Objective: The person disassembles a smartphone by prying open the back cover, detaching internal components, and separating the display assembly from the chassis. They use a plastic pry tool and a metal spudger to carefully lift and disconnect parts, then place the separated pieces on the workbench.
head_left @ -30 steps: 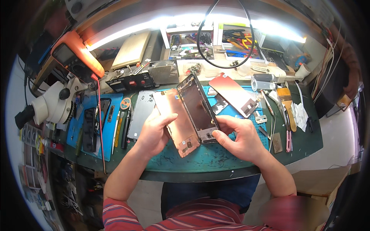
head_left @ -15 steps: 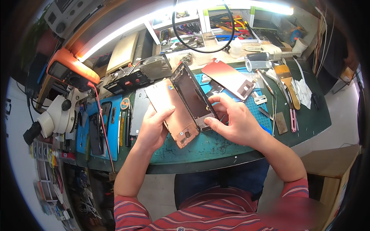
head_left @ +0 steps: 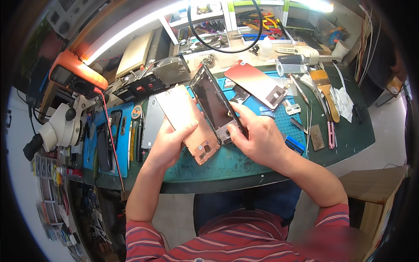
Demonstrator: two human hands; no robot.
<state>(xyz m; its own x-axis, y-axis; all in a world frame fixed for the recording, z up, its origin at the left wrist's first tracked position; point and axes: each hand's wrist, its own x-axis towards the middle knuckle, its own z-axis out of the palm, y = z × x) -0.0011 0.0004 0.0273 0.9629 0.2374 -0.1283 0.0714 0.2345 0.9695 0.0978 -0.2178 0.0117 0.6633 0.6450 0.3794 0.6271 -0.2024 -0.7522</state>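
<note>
My left hand grips a flat copper-coloured phone panel by its left edge, thumb on its face. A small dark square and a pale label show near its lower end. My right hand pinches the lower right corner of a black phone frame, its hollow inner side up. Panel and frame are tilted side by side above the mat, edges close together; I cannot tell whether they touch. Beyond my right hand, a second panel, shading from red to pale copper, lies on the blue work mat.
Left are an orange multimeter with a red lead, a white microscope, and phones on a blue mat. Right lie a brush, tweezers, a pink-handled knife and crumpled tissue. A black cable loop hangs ahead.
The copper-coloured panel and the black frame have shifted slightly left, the panel a little more at its upper end. Both hands keep their holds. The whole view has shifted a little.
</note>
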